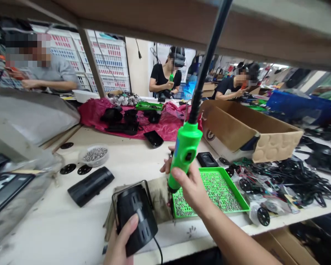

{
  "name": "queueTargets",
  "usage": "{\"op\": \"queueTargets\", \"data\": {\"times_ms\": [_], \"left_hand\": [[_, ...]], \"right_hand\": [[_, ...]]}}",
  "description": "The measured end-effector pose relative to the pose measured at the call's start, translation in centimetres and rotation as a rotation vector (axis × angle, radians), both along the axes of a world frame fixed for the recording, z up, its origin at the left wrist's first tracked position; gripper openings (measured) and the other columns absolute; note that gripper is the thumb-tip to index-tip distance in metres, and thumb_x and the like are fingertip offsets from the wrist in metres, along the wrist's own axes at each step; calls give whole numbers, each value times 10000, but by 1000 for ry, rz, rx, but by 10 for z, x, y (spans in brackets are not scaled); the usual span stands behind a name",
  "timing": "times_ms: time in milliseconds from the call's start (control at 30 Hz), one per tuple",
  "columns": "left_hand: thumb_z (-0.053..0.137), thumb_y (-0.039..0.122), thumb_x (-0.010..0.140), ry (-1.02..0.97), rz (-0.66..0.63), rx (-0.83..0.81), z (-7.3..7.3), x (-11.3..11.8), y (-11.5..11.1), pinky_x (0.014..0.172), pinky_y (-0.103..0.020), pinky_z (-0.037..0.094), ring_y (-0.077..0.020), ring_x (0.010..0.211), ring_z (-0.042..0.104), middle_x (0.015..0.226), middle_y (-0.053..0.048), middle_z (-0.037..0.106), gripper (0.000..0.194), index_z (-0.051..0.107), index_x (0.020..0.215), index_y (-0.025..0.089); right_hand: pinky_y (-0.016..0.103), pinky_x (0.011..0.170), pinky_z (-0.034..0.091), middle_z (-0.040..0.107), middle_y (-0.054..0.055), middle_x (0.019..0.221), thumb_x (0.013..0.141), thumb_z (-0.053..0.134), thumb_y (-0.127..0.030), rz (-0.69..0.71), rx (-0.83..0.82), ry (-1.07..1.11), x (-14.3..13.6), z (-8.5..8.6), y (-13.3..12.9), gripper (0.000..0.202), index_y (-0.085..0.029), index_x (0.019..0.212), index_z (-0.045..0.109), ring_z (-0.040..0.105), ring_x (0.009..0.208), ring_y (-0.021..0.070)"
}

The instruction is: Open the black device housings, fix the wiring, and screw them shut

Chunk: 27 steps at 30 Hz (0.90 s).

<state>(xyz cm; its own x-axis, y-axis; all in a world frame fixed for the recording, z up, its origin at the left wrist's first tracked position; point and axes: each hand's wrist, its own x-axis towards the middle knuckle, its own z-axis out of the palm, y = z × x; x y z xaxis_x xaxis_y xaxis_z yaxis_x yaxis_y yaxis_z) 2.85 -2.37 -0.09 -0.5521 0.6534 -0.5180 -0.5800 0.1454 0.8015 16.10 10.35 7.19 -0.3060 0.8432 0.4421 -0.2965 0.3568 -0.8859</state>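
Observation:
My left hand (121, 243) grips a black plastic housing (139, 221) with slots, a wire bracket around it and a cable hanging below. In my right hand (189, 180) is a green electric screwdriver (186, 147), its black cord running up to the shelf above. The tool's lower end points down beside a green tray (209, 212) full of small screws (217, 187). Left of the housing lies a curved black shell (91, 186). Beyond that shell stands a clear bowl of small metal parts (95, 154).
An open cardboard box (231, 129) stands at the right, behind a heap of black cables and parts (281, 180). Pink plastic (93, 114) holds dark parts at the back. An overhead shelf (154, 22) spans the top. Several people (161, 77) work across the bench.

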Motion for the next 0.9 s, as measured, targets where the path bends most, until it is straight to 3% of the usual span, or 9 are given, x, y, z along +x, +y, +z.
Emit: {"op": "queueTargets", "data": {"times_ms": [67,133,300,433,700,800,900], "left_hand": [[836,344,530,-54,24,7,14,6,7,915,-416,540,-313,1106,637,1007,-19,742,706,625,1199,271],[857,321,494,-54,30,-9,22,9,11,877,-385,553,-288,1009,677,924,-5,750,805,592,1253,272],[822,347,536,13,14,-46,26,13,14,807,-407,568,-292,863,710,807,-25,747,790,582,1282,247],[801,375,567,62,3,-34,27,15,14,771,-387,570,-280,845,703,851,-40,745,750,590,1272,231],[823,377,572,54,-40,28,19,18,11,665,-347,587,-266,807,696,901,-72,747,787,566,1290,181],[811,398,587,-4,-43,32,15,14,12,678,-369,587,-261,751,699,852,-63,747,798,553,1313,189],[805,405,595,-48,-43,9,15,12,13,747,-373,580,-266,825,702,914,-66,749,800,547,1323,197]], "right_hand": [[313,655,470,566,-29,709,847,646,-466,4,-37,153,-3,1,-5,340,-236,1083,561,543,651,147],[282,557,454,554,-46,640,820,641,-521,18,-43,338,-10,8,-11,411,-242,1109,553,505,548,129],[243,466,472,536,-68,578,748,687,-579,21,10,618,-32,27,-21,515,-259,1127,547,468,447,111],[238,486,495,543,-60,591,761,686,-572,51,29,627,-40,21,-21,458,-256,1072,572,491,469,109],[249,477,457,530,-52,603,779,656,-608,73,21,438,-49,-21,-10,457,-248,1047,571,481,484,116],[276,479,484,543,-48,593,776,650,-621,23,19,405,-47,-14,-13,489,-250,1084,566,501,478,133],[291,484,511,550,-46,586,756,679,-625,-24,22,438,-41,8,-19,493,-258,1070,582,508,470,139]]}}
